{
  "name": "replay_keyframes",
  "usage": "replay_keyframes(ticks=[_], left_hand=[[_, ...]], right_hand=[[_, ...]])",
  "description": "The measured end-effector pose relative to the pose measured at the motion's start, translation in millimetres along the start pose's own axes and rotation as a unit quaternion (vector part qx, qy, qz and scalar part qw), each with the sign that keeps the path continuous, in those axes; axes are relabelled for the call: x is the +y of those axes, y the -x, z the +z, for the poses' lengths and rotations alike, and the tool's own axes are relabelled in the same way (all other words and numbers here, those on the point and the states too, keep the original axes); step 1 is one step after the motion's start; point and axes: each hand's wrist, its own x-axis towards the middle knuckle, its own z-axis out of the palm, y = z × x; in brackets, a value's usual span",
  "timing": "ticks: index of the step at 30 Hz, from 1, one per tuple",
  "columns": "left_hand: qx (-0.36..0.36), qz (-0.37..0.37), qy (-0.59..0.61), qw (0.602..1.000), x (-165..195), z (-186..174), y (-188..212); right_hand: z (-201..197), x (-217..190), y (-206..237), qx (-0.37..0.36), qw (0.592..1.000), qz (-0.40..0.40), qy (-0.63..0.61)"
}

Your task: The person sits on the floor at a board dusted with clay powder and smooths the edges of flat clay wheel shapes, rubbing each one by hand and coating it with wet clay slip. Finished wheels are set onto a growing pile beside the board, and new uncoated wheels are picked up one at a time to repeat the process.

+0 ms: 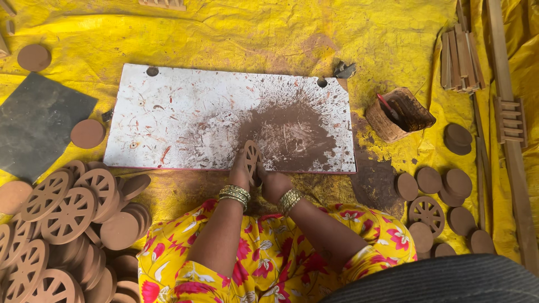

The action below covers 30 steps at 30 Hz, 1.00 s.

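A brown clay wheel with spokes (251, 157) stands on edge at the near rim of a white board (185, 115) smeared with brown clay. My left hand (240, 175) grips the wheel's left side. My right hand (273, 182) presses against its right side from below. Both wrists wear gold bangles. The wheel's lower part is hidden behind my fingers.
A heap of spoked clay wheels and plain discs (62, 224) lies at the left. More discs and one wheel (426, 213) lie at the right. A small container with a red tool (400, 114) stands right of the board. Wooden strips (460, 59) and a dark slate (36, 123) border the yellow sheet.
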Motion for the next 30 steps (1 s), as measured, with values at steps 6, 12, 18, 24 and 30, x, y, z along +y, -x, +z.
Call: replay_keyframes(ticks=[6,12,18,24,30], left_hand=[[-0.015,-0.009,0.013,1.0,0.5,-8.5,-5.0],[0.018,-0.022,-0.007,1.0,-0.3,-3.4,-2.6],[-0.054,-0.016,0.013,0.998,0.3,-7.3,-1.8],[-0.011,-0.108,0.081,0.991,8.6,-0.5,13.3],[-0.017,-0.048,0.104,0.993,15.0,9.3,16.8]], right_hand=[[3.7,-3.2,-0.5,0.065,0.996,-0.065,0.008],[5.8,-0.3,-4.8,0.013,0.999,-0.005,0.029],[8.6,-2.7,-1.6,0.11,0.989,-0.085,0.045],[11.1,-1.7,-5.8,0.058,0.998,0.006,0.027],[5.0,2.8,2.5,0.094,0.991,-0.059,0.076]])
